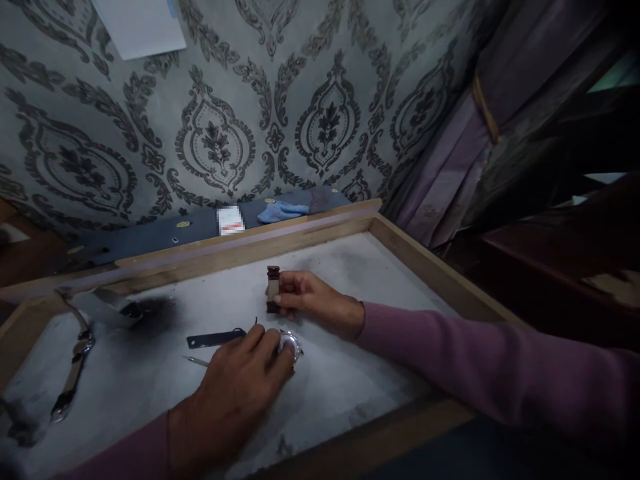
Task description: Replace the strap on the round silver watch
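Note:
My right hand (305,297) pinches a short strap piece (273,290), brown at its ends and paler in the middle, upright above the white surface. Nearer to me, my left hand (245,380) has its fingers closed around the side of a round silver watch case (291,347). A dark flat strip (213,339) with a hole at one end lies just beyond my left knuckles. Beside it, a thin pointed metal tool (195,361) sticks out from near my left hand; its other end is hidden.
A wooden rim (420,263) borders the white work surface (340,267). At the left lie a watch with its strap (75,367) and a curved grey object (107,308). Behind the rim are a blue cloth (283,211) and a small white box (231,221).

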The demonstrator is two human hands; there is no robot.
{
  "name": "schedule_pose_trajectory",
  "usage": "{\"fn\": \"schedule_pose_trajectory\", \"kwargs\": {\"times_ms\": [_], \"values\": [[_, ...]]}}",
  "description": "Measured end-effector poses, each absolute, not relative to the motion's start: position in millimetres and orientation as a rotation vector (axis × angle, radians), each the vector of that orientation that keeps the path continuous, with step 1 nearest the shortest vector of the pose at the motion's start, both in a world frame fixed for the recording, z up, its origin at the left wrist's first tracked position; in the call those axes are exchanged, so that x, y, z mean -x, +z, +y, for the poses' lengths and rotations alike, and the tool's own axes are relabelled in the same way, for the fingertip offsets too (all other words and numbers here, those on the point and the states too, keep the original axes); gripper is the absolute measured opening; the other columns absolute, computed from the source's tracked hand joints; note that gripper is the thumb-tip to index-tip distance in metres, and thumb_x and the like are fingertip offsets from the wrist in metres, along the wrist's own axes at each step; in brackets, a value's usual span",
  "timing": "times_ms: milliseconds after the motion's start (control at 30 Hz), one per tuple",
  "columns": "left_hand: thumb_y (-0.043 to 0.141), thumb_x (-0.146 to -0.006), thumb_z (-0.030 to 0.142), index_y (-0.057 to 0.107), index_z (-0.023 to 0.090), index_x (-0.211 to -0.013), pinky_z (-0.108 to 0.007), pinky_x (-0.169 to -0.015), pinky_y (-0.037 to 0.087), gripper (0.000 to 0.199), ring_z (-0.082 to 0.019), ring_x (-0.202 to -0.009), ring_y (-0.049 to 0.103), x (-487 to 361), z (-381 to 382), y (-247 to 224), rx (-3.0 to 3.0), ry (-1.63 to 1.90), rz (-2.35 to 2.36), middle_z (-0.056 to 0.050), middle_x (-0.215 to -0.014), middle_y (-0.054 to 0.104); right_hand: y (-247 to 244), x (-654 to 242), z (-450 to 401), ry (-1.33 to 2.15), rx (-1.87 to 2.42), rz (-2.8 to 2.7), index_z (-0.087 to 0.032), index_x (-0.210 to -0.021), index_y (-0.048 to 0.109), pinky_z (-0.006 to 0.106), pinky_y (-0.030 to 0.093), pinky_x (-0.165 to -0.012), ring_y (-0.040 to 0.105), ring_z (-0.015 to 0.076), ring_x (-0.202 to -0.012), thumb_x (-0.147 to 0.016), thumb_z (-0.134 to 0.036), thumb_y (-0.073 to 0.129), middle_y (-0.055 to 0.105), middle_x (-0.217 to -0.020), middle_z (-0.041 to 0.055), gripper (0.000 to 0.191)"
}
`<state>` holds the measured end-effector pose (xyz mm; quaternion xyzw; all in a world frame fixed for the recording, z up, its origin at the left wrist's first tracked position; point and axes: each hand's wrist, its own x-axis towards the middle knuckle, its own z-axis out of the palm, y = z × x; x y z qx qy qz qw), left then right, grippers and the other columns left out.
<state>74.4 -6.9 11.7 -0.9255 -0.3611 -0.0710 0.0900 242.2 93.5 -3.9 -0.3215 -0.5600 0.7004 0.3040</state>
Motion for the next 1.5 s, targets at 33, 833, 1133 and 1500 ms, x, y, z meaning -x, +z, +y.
{"fn": "schedule_pose_trajectory", "kwargs": {"times_ms": [33,833,1133,1500], "values": [[0.044,-0.094,0.015,0.055,0.018,-0.113,-0.031,-0.057,0.048,0.022,-0.024,-0.08,0.059,-74,-6,12,2.76,-0.212,-1.049,-0.009,-0.094,0.065,-4,-243,93,1.86,0.85,-1.484,-0.016,-0.074,0.057,0.02,0.039,-0.05,0.051,0.0076,-0.051,-0.074,-0.013,0.062,0.058,-0.059,-0.0029,0.006],[0.031,-0.097,0.006,0.057,0.007,-0.11,-0.034,-0.058,0.057,0.03,-0.024,-0.079,0.065,-61,-4,10,2.755,-0.446,-0.931,-0.014,-0.097,0.068,-5,-245,98,1.922,0.791,-1.609,-0.013,-0.074,0.056,0.015,0.042,-0.043,0.052,0.0049,-0.045,-0.079,-0.008,0.059,0.059,-0.057,-0.0046,0.007],[0.036,-0.098,0.007,0.059,0.008,-0.11,-0.033,-0.054,0.056,0.025,-0.023,-0.079,0.063,-58,-2,5,2.806,-0.585,-0.968,-0.012,-0.094,0.069,5,-247,98,1.912,0.872,-1.63,-0.013,-0.073,0.055,0.013,0.042,-0.04,0.052,0.0042,-0.043,-0.08,-0.002,0.055,0.057,-0.057,-0.0054,0.013],[0.051,-0.095,0.012,0.062,0.02,-0.11,-0.034,-0.065,0.058,0.021,-0.024,-0.095,0.062,-56,3,-1,2.815,-0.721,-1.2,-0.01,-0.109,0.066,7,-246,101,1.911,0.9,-1.726,-0.012,-0.077,0.056,0.013,0.042,-0.04,0.052,0.005,-0.044,-0.079,0.0,0.053,0.058,-0.057,-0.0038,0.012]]}}
